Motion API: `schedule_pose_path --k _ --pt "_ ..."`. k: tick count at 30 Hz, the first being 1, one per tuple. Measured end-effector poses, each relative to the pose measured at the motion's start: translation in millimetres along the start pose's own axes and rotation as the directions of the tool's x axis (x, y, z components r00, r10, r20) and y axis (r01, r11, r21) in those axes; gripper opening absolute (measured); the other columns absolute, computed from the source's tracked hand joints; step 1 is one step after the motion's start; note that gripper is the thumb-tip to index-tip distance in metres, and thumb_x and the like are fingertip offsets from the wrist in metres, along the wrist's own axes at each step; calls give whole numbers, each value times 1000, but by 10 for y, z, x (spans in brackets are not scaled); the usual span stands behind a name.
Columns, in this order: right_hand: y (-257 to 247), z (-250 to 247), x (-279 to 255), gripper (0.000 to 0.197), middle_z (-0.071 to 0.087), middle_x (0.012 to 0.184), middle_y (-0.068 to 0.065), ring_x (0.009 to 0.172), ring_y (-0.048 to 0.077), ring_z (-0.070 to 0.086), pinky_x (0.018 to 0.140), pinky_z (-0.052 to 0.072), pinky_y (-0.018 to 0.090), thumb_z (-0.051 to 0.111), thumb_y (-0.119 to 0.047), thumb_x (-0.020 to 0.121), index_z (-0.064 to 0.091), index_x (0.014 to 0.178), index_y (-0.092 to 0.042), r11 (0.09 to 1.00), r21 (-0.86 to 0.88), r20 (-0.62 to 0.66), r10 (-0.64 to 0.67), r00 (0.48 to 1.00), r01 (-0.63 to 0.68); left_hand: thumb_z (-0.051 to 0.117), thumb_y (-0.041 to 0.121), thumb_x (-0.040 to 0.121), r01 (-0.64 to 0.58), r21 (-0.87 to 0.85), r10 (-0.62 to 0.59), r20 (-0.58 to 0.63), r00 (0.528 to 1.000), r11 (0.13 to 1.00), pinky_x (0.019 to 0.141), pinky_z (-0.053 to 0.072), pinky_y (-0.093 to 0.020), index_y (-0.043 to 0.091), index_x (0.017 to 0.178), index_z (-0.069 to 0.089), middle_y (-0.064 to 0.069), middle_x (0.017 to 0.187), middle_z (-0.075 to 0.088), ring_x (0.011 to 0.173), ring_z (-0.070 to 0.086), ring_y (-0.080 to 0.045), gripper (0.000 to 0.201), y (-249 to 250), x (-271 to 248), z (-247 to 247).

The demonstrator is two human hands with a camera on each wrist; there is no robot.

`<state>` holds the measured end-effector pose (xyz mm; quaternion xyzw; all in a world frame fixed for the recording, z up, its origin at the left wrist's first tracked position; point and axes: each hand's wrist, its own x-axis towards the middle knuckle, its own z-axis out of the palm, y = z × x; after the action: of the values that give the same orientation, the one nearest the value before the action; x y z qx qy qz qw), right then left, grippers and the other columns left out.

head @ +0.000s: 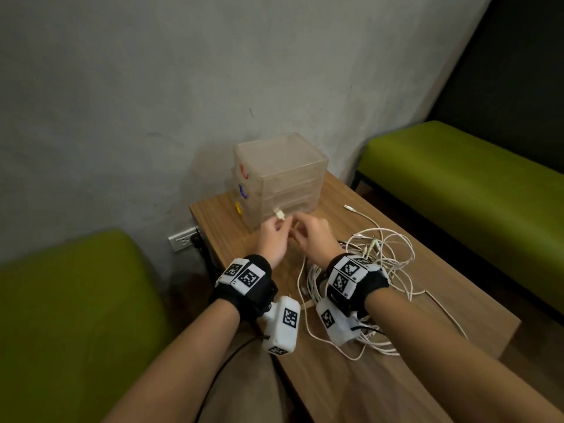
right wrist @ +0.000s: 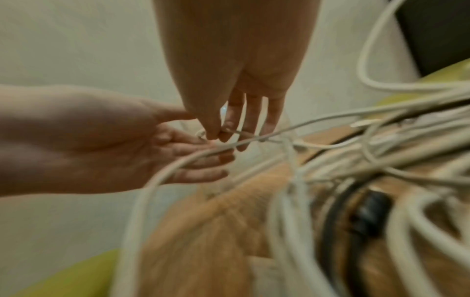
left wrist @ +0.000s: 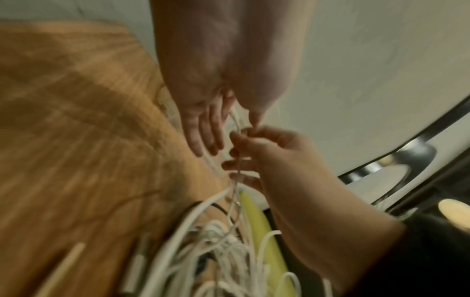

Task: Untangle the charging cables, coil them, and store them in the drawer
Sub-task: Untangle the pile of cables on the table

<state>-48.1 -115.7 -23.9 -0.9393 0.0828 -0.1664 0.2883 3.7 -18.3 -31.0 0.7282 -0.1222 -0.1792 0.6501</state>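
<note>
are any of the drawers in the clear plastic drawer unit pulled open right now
No, in the head view all the drawers of the clear plastic drawer unit sit flush and closed on the wooden table.

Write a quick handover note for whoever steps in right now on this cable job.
Left hand: pinches a white cable just below its plug.
Right hand: pinches the same cable close by.
White cables lie tangled on the wooden table, under and beside the right wrist.
Clear drawer unit stands at the far end, drawers shut.
Done: one end picked out.
Left: untangle, coil, store everything.
</note>
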Motion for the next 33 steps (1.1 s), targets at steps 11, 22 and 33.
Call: schedule_pose_path --k 11,22,33 --pt "-230 -274 -302 32 48 62 -12 60 -4 47 59 32 11 38 -23 99 58 77 -10 974 222 -10 -49 999 50 45 9 95 -434 -283 378 -232 896 855 47 50 -20 15 79 56 -1 65 54 45 53 -5 20 889 -324 -265" --pt "92 -329 -438 26 54 74 -3 67 7 47 66 32 21 38 -18 98 58 83 -11 1000 23 123 13 992 -15 47 16 94 -759 -174 532 -615 581 628 44 30 -14 21 75 55 12 54 47 45 38 1 21 1536 -394 -833" --pt "-130 -371 -389 16 63 81 1 68 -1 53 65 36 3 51 -2 90 67 90 -3 990 94 -128 -97 987 109 41 20 97 -605 548 470 383 795 577 90 42 -41 7 98 53 -12 91 65 92 60 -31 18 581 -517 -70"
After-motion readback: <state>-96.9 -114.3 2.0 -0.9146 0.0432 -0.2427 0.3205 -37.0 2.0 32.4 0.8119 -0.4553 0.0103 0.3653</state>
